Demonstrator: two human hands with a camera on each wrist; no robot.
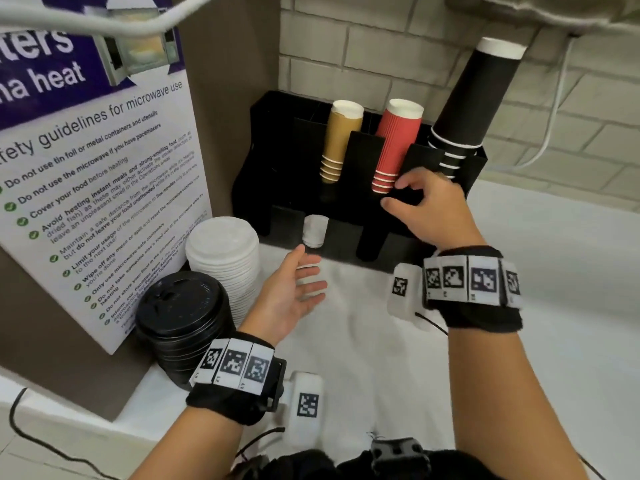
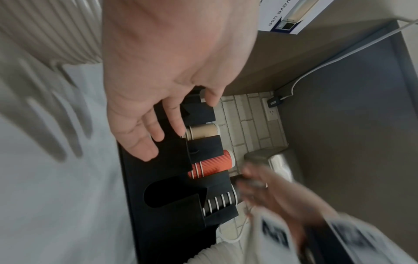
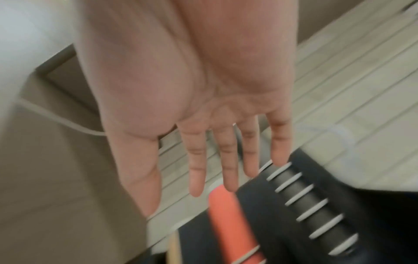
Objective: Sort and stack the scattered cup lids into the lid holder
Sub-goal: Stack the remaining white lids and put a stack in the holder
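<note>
- Both hands are spread and hold nothing: the left hand (image 1: 292,296) hovers palm-up over the white counter (image 1: 540,278), its fingers straight and loosely apart, just in front of the black lid holder (image 1: 277,133).
- Right hand (image 1: 429,209) reaches to the holder's front wall, fingers straight and splayed, between the red cups (image 1: 394,147) and the black cups (image 1: 467,98); whether the fingertips touch the wall is unclear.
- White lids (image 1: 221,251) stand in a tall stack on the counter to the left of the holder, close to the left hand.
- Black lids (image 1: 180,313) form a second stack just in front of the white one, touching the poster board (image 1: 93,161) side.
- One small white lid stack (image 1: 315,230) sits low in a front slot of the holder.
- Brown cups (image 1: 341,140) stand upside down in the rear compartments beside the red ones; the black cup column leans rightward.
- A dark rounded slot (image 2: 162,194) in the holder's front shows nothing inside in the left wrist view.
- A white cable (image 1: 550,126) hangs along the tiled wall (image 1: 381,46) behind.
</note>
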